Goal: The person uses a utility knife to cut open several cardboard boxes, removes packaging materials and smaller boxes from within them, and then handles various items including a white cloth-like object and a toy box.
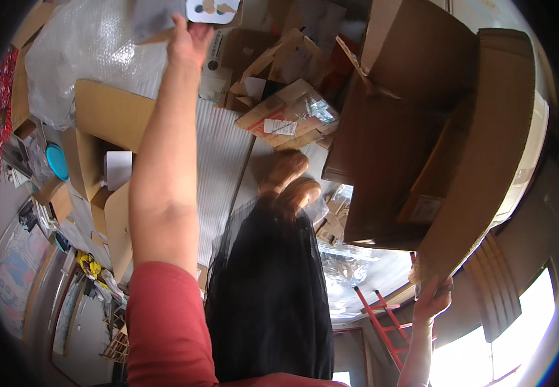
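My left arm stretches far forward, and my left hand (190, 44) grips the near edge of a white and grey box (210, 11) with round holes in its face. The upper part of that box is cut off by the picture's edge. On the right, a large open cardboard box (415, 138) is tilted with its dark inside showing. My right hand (433, 299) is closed on the lower end of its long outer flap (486, 161). A flat brown piece with a label (421, 208) lies inside this box.
Bubble wrap (92, 58) and an open carton (86, 155) are on the left. Flattened cartons (289, 116) lie ahead of my feet (286, 177). Clear plastic (347, 271) is on the floor beside me. A red ladder (383, 329) stands at the lower right.
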A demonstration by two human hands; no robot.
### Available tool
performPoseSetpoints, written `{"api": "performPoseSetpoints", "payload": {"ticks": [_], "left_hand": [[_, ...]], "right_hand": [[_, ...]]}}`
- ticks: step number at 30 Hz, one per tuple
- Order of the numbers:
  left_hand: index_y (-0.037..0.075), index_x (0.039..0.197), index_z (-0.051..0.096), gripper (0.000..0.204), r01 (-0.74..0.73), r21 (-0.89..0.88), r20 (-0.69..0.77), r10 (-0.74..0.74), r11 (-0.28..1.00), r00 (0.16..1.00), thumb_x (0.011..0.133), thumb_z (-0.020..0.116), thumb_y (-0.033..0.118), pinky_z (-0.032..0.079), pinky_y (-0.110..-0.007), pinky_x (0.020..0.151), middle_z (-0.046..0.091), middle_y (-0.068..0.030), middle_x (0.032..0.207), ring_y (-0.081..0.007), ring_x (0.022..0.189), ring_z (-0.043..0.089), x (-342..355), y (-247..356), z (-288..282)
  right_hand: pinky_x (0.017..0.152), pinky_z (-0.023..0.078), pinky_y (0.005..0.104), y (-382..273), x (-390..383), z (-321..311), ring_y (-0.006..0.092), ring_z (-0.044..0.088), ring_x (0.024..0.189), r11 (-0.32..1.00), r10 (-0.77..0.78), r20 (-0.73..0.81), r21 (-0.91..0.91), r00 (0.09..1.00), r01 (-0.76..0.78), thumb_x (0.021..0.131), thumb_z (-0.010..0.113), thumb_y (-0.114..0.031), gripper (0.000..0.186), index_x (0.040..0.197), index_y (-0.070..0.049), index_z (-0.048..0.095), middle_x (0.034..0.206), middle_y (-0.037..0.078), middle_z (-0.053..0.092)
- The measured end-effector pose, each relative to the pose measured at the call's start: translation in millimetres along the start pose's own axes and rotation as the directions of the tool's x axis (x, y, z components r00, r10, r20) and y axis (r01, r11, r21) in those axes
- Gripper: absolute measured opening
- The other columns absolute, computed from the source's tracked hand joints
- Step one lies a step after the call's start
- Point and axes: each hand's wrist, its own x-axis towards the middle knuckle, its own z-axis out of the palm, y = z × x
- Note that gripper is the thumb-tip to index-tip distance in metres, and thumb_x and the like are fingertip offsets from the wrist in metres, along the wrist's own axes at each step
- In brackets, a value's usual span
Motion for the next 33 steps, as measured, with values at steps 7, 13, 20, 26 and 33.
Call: {"api": "performPoseSetpoints", "payload": {"ticks": [7,13,20,26,33], "left_hand": [[0.003,0.085,0.063,0.034,-0.493,0.852,0.479,0.12,0.175,0.87,0.065,0.078,0.026,0.05,-0.031,0.062,0.064,-0.0098,0.076,-0.0213,0.069,0.063,-90.9,-162.8,-75.1],[0.001,0.086,0.061,0.035,-0.457,0.868,0.488,0.164,-0.194,0.857,0.062,0.078,0.02,0.048,-0.042,0.071,0.055,-0.0183,0.1,-0.0345,0.09,0.057,-110.3,-210.1,-53.5],[0.004,0.101,0.059,0.015,-0.367,0.866,0.423,-0.104,0.34,0.9,0.086,0.055,0.006,0.051,-0.025,0.063,0.062,-0.0087,0.092,-0.0142,0.076,0.061,-146.0,-150.1,-96.1],[0.0,0.115,0.052,0.029,-0.3,0.681,0.263,0.16,0.668,0.952,0.088,0.056,0.01,0.046,-0.028,0.084,0.061,-0.0078,0.107,-0.014,0.095,0.058,-242.2,6.5,-47.3],[0.003,0.108,0.056,0.032,-0.194,0.676,0.339,-0.067,0.711,0.938,0.081,0.067,0.015,0.043,-0.027,0.084,0.061,-0.007,0.101,-0.0122,0.092,0.056,-279.7,-67.1,65.1]], "right_hand": [[0.059,0.042,0.025,5.4,5.7,7.0,0.0116,0.053,0.067,0.997,0.072,0.033,0.013,0.997,-0.072,0.088,0.052,-0.007,0.008,0.091,0.0,0.056,0.074,0.004,0.056],[0.063,0.046,0.0296,13.0,2.3,2.5,0.02,0.059,0.067,0.986,0.149,-0.066,-0.063,0.987,-0.153,0.087,0.053,-0.013,0.017,0.091,0.003,0.056,0.076,0.011,0.061],[0.061,0.045,0.0308,-9.4,8.6,-18.3,0.018,0.058,0.067,0.921,0.295,-0.101,-0.234,0.95,-0.311,0.085,0.057,-0.025,0.028,0.095,0.001,0.059,0.075,0.009,0.061],[0.063,0.045,0.0314,-3.9,-4.0,-54.1,0.0185,0.058,0.071,0.932,0.2,-0.178,-0.27,0.964,-0.243,0.087,0.053,-0.031,0.033,0.102,-0.001,0.056,0.082,0.009,0.062],[0.06,0.045,0.0274,4.1,-10.8,-49.1,0.0148,0.057,0.069,0.966,0.15,-0.149,-0.187,0.977,-0.177,0.088,0.054,-0.027,0.031,0.103,0.0,0.058,0.078,0.008,0.062]]}}
